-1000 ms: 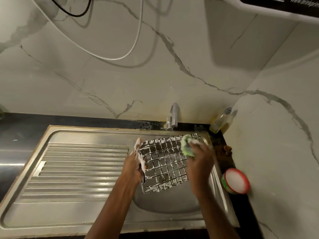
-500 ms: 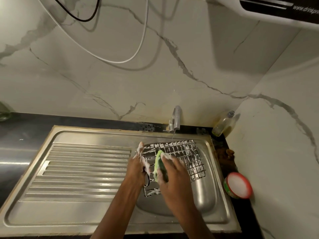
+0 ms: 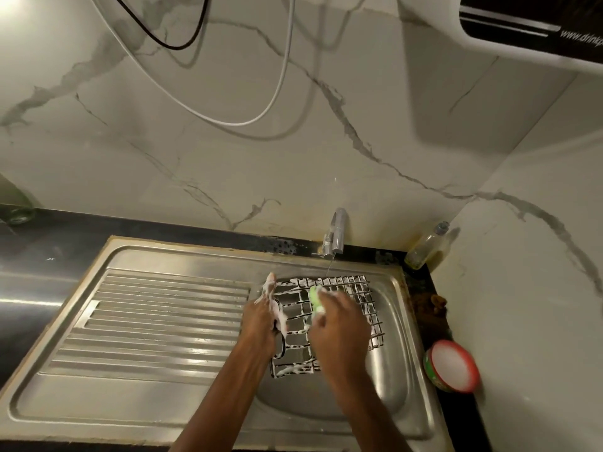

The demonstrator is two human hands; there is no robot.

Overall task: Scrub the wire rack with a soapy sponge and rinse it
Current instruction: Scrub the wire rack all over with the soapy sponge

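A square wire rack point(image 3: 360, 300), streaked with white foam, is held tilted over the steel sink basin point(image 3: 390, 380). My left hand point(image 3: 262, 316) grips the rack's left edge, foam on its fingers. My right hand point(image 3: 337, 324) holds a green sponge point(image 3: 316, 300) and presses it against the middle of the grid. The rack's lower middle is hidden behind my right hand. A thin stream of water falls from the tap point(image 3: 336, 233) onto the rack's far edge.
A ribbed steel drainboard point(image 3: 146, 321) lies left of the basin. A red-rimmed tub of white soap point(image 3: 452, 365) sits on the dark counter at the right, near the wall. A small bottle point(image 3: 425, 246) stands in the back corner. Cables hang on the marble wall.
My right hand swept the sponge from the rack's upper right corner to its left part, then back toward the middle. My left hand kept its hold on the left edge.
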